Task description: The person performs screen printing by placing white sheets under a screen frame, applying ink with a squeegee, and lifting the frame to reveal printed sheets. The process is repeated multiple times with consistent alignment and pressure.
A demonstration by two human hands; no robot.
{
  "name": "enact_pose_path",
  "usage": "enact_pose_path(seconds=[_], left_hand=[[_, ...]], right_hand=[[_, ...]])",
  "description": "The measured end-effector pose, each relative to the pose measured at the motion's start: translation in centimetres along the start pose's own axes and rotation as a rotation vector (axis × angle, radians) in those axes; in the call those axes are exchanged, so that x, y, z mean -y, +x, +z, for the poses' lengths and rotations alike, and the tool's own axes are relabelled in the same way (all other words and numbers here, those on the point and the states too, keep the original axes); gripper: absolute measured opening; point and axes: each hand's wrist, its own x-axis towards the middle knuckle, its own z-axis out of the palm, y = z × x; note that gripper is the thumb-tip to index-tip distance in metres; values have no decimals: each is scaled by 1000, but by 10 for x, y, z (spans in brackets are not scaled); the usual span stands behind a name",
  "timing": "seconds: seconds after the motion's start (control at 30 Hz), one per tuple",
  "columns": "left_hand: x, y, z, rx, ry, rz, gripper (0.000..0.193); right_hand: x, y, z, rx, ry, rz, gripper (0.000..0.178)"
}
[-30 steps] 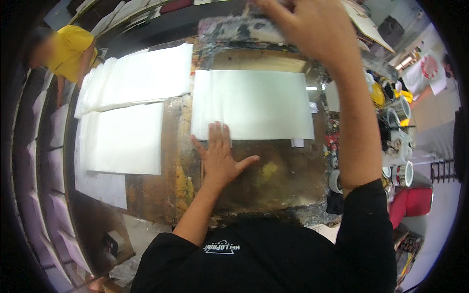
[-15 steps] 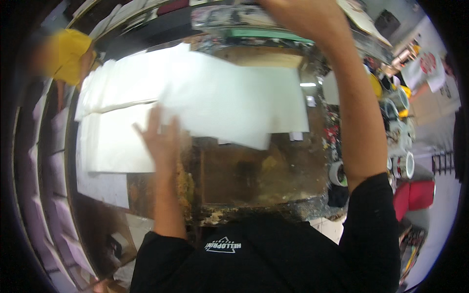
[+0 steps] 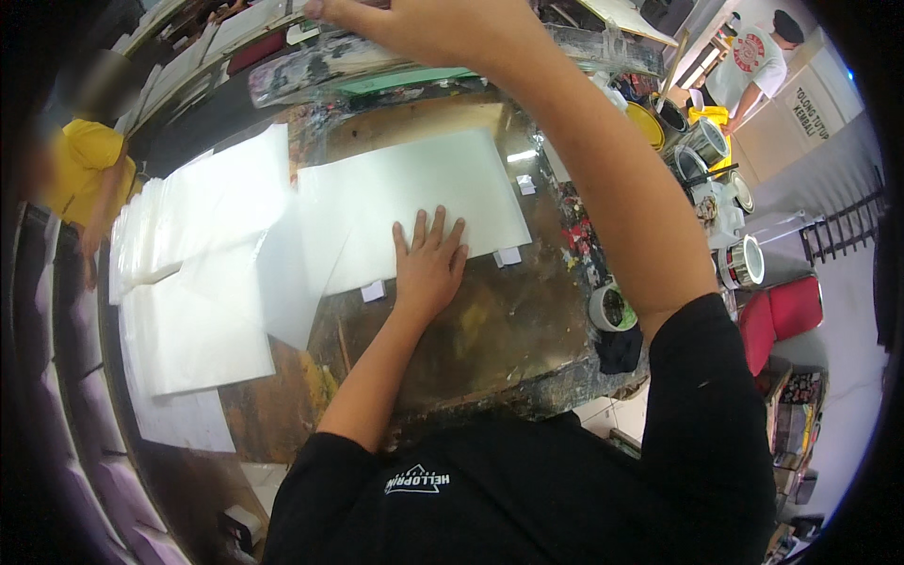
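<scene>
My left hand [image 3: 431, 259] lies flat with fingers spread on a white sheet [image 3: 405, 179] on the dark, stained board [image 3: 471, 320]. Small white tabs [image 3: 508, 255] sit along the sheet's edges. At the top of the view my right hand [image 3: 405, 26] reaches over the far side of the table. Its fingers are partly cut off, so whether it grips anything is unclear. To the left are piles of white sheets [image 3: 202, 330], fanned at their left side. A loose, translucent sheet [image 3: 290, 282] angles from the piles over the left part of the board.
A plastic-wrapped, paint-smeared frame edge [image 3: 301, 77] runs along the far side. Paint cans [image 3: 704, 143] and a white tub [image 3: 612, 309] line the right. Farther right stands a red chair [image 3: 791, 311]. A person in yellow [image 3: 89, 169] is at the far left, another in white [image 3: 749, 71] far right.
My left hand has moved right from beside the piles onto the sheet on the board. A sheet blurred in motion over the board is no longer there. The whole view has turned somewhat.
</scene>
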Motion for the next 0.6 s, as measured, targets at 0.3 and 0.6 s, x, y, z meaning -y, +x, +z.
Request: enact_pose_path(seconds=[0.3,0.6], left_hand=[[-12,0,-8,20,-41,59,53],[-14,0,-11,-117,1,85,60]], right_hand=[[-1,18,-12,37,-63,94,96],[-12,11,15,-238,-135,-9,89]])
